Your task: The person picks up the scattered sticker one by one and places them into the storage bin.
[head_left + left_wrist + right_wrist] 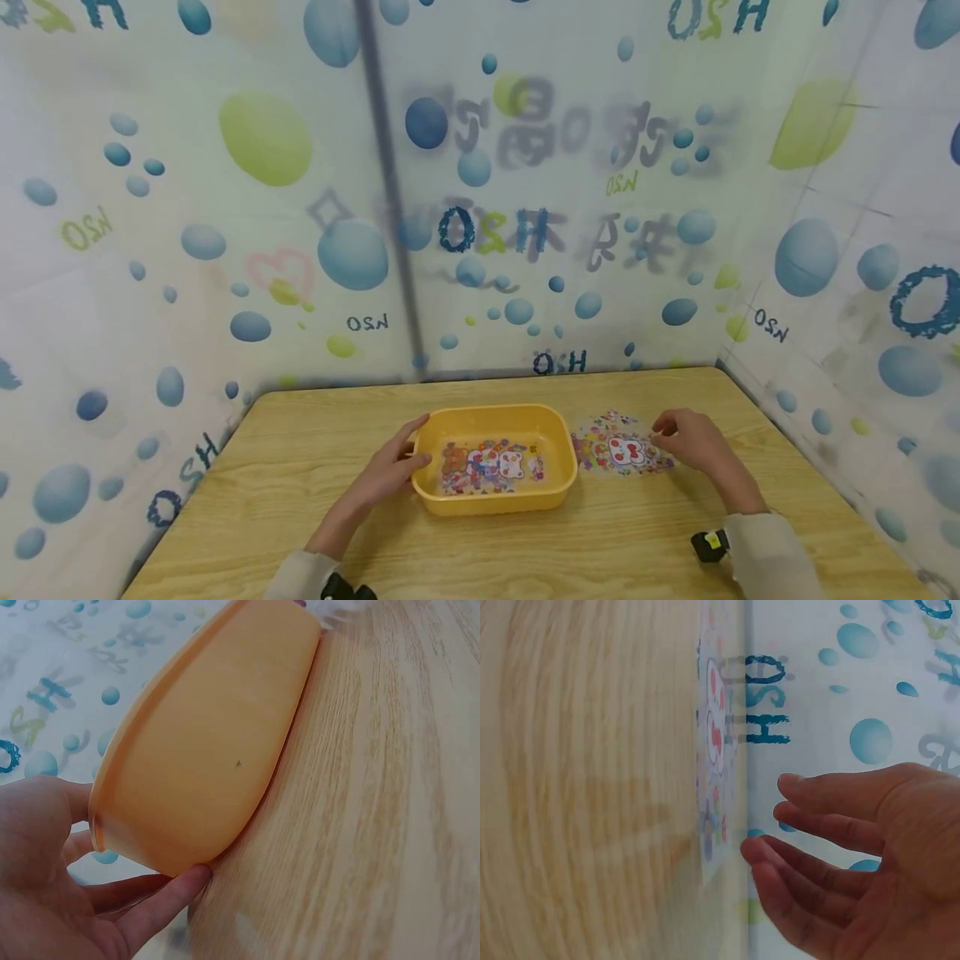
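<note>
Head view: a shallow rectangular yellow plastic tub (495, 458) stands on the light wooden table (300, 517), near the table's middle. Colourful sticker sheets (487, 467) lie on its floor. My left hand (390, 475) rests against the tub's left end, thumb at the rim, fingers along the outer wall. A separate transparent sticker sheet with red-and-white cartoon figures (618, 450) lies flat on the table just right of the tub. My right hand (693, 437) sits at that sheet's right edge, fingers bent toward it; whether they pinch it cannot be told from here. A bubble-printed plastic curtain (225, 208) encloses the table.

Left wrist view: my left hand (52, 892) touches the tub's (210, 742) end wall, one fingertip at its base where it meets the table (375, 825). The fingers lie nearly straight, not clamped.

Right wrist view: my right hand (855, 855) is spread, fingers (810, 825) loosely extended and apart, holding nothing. The sheet (714, 750) lies just beside the fingertips on the table (592, 787).
</note>
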Motion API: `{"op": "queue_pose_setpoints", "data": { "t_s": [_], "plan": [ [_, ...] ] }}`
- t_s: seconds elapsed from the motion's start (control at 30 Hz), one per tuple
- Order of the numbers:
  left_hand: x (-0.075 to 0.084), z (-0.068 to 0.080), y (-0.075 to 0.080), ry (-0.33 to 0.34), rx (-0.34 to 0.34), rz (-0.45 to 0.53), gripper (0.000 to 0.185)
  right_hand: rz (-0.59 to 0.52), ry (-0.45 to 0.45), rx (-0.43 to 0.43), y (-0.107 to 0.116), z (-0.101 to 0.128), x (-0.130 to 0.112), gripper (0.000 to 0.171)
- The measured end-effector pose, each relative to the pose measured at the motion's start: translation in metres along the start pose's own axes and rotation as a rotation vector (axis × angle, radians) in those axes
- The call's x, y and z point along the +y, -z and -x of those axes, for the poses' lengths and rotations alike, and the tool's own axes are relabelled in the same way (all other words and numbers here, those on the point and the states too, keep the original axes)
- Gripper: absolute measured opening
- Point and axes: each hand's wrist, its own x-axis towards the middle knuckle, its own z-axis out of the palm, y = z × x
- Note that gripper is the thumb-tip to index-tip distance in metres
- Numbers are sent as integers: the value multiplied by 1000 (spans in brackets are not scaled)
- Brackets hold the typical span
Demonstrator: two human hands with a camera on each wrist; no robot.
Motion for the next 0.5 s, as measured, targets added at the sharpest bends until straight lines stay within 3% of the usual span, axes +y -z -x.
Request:
{"op": "queue_pose_setpoints", "data": {
  "t_s": [0.27, 0.5],
  "plan": [
    [1, -1, 1, -1, 15, -11, 63, 17, 9, -25, -6, -4, 14, 30],
    [2, 0, -1, 2, 12, -5, 63, 34, 32, -94, -10, -5, 19, 48]
  ]
}}
